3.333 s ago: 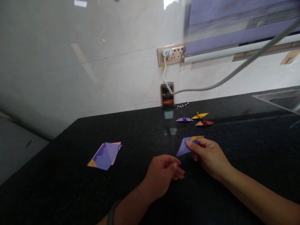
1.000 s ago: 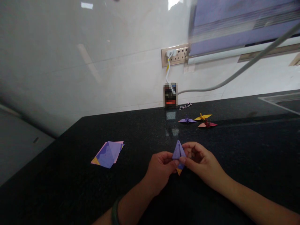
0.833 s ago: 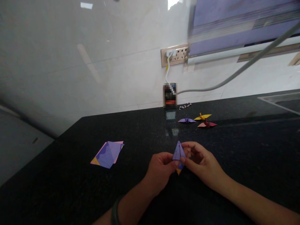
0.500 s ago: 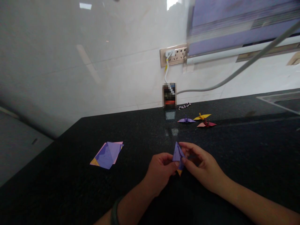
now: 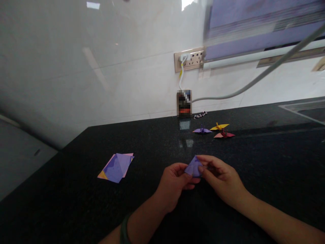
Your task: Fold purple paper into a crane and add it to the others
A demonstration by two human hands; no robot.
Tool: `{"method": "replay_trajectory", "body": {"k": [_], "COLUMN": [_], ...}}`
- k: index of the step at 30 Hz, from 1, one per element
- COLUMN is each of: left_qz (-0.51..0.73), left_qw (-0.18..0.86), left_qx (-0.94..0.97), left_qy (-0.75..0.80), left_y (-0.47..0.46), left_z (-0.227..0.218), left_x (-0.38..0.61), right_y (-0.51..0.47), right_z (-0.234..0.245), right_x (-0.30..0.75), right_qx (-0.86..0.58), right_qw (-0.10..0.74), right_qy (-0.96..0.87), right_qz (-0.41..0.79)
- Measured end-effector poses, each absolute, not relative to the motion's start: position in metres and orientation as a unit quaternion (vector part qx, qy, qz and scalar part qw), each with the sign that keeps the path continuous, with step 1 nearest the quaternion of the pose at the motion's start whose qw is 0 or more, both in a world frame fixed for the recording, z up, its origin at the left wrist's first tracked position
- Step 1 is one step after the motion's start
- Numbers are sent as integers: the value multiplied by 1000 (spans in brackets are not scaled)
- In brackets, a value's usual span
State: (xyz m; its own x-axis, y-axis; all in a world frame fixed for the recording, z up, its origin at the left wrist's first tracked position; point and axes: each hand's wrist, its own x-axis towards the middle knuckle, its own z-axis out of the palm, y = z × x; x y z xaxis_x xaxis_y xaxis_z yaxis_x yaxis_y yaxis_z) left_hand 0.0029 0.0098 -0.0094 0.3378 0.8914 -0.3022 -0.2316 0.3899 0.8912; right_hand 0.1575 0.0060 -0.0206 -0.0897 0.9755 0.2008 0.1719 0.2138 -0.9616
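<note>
A small folded purple paper piece (image 5: 193, 167) is held just above the black counter (image 5: 76, 203), pinched from both sides. My left hand (image 5: 175, 184) grips its left edge with thumb and fingers closed. From the right, my right hand (image 5: 220, 181) closes its fingertips on the paper's other edge. The two hands almost touch around the paper, and most of its lower part is hidden by my fingers.
A loose stack of purple and pink paper sheets (image 5: 116, 167) lies to the left. Three finished paper cranes, purple (image 5: 201, 130), yellow (image 5: 219, 126) and red (image 5: 224, 135), sit further back. A blurred dark object (image 5: 184, 103) leans on the wall under a socket strip (image 5: 189, 60) with a cable.
The paper stood upright as a tall pointed shape with a yellow tip below; now it is folded lower and flatter between my fingers. At first only my right hand held it.
</note>
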Motion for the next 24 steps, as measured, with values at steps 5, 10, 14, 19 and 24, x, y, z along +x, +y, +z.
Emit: {"method": "replay_trajectory", "body": {"k": [5,10,14,19,24], "left_qz": [400,393,386,375,370], "left_qw": [719,715,710,703,707], "left_qx": [389,408,416,429,433], "left_qy": [413,409,417,427,419], "left_y": [10,10,10,10,10], "left_z": [-11,-11,-10,-8,-7], "left_x": [3,2,1,2,2], "right_y": [7,10,11,10,10], "right_z": [-16,-9,-8,-7,-6], "right_x": [157,160,160,159,159], "right_qx": [-459,-470,-466,-474,-466], "right_qw": [500,487,485,476,476], "right_qy": [-570,-548,-549,-564,-569], "right_qz": [463,492,496,481,482]}}
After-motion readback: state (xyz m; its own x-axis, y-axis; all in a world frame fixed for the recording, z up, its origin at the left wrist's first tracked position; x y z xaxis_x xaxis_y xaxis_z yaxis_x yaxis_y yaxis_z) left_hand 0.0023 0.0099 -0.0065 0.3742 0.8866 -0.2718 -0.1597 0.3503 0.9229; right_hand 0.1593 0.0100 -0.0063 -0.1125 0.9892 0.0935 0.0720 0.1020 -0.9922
